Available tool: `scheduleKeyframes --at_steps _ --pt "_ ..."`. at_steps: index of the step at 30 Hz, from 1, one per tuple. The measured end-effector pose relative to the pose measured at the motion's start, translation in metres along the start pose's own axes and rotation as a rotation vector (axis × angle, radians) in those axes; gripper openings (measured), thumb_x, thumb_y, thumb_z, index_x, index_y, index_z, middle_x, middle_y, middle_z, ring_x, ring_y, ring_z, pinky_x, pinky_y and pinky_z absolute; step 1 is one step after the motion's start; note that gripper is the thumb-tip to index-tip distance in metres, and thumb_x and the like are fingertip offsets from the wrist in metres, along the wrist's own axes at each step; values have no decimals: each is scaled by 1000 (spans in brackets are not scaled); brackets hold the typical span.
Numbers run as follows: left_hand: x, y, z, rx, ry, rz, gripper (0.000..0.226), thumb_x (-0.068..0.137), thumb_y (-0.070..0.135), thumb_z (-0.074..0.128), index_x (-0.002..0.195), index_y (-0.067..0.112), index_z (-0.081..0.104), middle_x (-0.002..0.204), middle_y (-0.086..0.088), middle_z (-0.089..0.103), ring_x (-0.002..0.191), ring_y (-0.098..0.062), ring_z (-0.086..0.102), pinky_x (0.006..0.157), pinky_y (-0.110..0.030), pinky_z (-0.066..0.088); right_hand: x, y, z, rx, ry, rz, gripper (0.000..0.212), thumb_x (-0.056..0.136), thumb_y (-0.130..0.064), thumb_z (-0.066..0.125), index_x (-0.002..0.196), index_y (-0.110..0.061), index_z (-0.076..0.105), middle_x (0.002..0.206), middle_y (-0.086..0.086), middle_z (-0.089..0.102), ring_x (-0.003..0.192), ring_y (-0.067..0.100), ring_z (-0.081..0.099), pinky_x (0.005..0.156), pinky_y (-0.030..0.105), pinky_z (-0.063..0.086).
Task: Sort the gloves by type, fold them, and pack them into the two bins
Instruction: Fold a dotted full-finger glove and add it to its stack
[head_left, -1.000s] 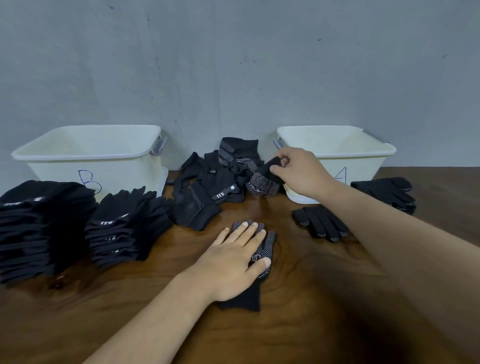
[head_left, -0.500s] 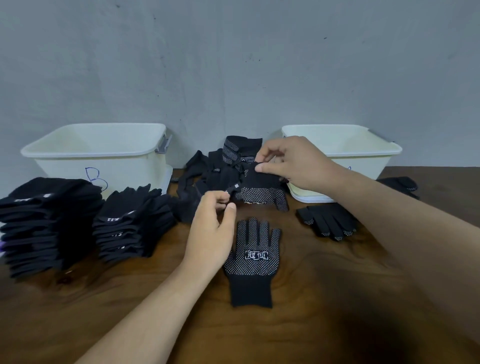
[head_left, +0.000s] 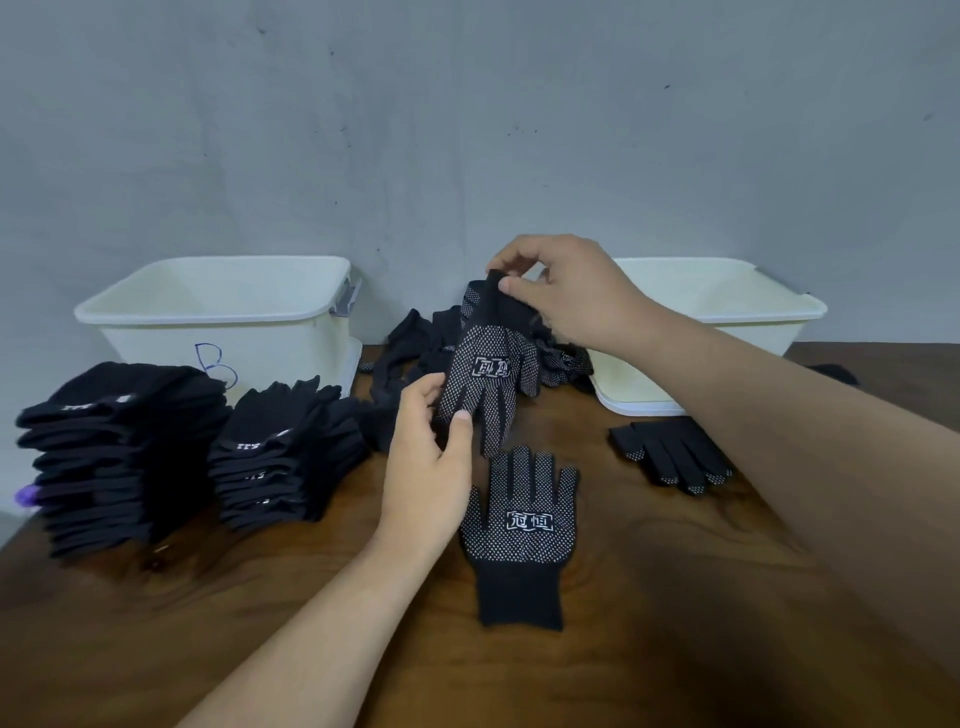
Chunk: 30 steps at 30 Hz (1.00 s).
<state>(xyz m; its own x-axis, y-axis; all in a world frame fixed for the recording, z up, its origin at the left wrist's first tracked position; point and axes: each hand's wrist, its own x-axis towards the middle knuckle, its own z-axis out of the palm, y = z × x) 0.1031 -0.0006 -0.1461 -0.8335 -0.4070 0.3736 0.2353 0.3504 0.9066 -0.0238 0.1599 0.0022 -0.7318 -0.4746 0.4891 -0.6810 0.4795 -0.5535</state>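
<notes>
A dotted black glove (head_left: 485, 374) hangs fingers-down above the surface (head_left: 675, 597), its cuff pinched by the right hand (head_left: 566, 296) and its fingertips pinched by the left hand (head_left: 428, 457). A matching glove (head_left: 522, 535) lies flat just below. Two white bins (head_left: 223, 312) stand behind, with folded stacks (head_left: 130, 447) at left.

left hand (head_left: 426, 457): forearm extended from lower left, thumb and forefinger pinching finger ends of dotted glove (head_left: 488, 374). right hand (head_left: 571, 301): raised higher, forearm from right, pinching its cuff.
</notes>
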Motion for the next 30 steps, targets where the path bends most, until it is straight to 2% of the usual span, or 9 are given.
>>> scheduleKeyframes --at_steps 2,4,8,11,15,21,23,25,30 --pt "3 -3 -1 29 41 -20 46 102 19 64 144 27 47 136 10 55 126 -4 55 113 -40 48 14 -8 6 17 40 38 16 103 -10 65 112 -19 75 103 -11 70 49 1 61 46 10 43" --pt "4 -3 -3 58 54 -50 48 101 16 65 144 26 45 135 10 53 124 -2 54 111 -36 48 30 -14 16 111 97 73 19 102 -5 62 108 -18 74 102 -11 69 56 5 69 60 17 57" --pt "4 -9 -4 132 17 -56 48 101 18 65 144 25 46 136 10 52 128 -3 51 113 -32 45 56 -16 35 452 46 167 28 101 4 58 109 -21 70 119 -2 68 98 14 74 92 33 64" --pt "4 -10 -3 199 -25 -32 47 101 19 64 144 25 47 137 14 50 133 -5 47 109 -25 41 53 -6 39 296 -86 221 39 100 5 54 112 -28 72 126 -13 68 107 5 70 91 36 62" --pt "2 -10 -3 288 -88 -9 44 102 22 62 144 26 48 133 21 45 135 -3 42 105 -18 32 43 24 37 176 -47 316 43 95 11 49 110 -19 75 120 -4 73 114 17 72 92 26 56" --pt "1 -12 -1 344 -146 -21 43 102 28 62 141 34 46 124 24 43 117 -21 59 106 -37 49 45 64 33 15 -19 449 49 92 6 45 109 -28 76 119 -4 73 85 11 65 70 21 48" --pt "1 -13 -1 347 -154 -33 43 102 29 61 140 37 45 123 22 43 114 -23 61 105 -40 51 49 70 39 -96 -57 441 49 92 3 45 115 -29 75 127 -3 71 101 17 68 86 27 54" --pt "2 -15 -1 340 -148 -47 43 102 30 61 140 39 44 125 20 44 113 -23 63 103 -39 52 53 74 48 -176 -96 430 50 95 3 47 134 -19 70 139 3 66 127 24 61 105 26 45" --pt "3 -21 1 327 -147 -46 43 101 32 62 139 41 43 125 22 43 112 -21 62 103 -37 52 76 92 68 -255 -105 509 51 99 -3 49 150 -3 49 148 20 57 134 36 56 103 34 45"
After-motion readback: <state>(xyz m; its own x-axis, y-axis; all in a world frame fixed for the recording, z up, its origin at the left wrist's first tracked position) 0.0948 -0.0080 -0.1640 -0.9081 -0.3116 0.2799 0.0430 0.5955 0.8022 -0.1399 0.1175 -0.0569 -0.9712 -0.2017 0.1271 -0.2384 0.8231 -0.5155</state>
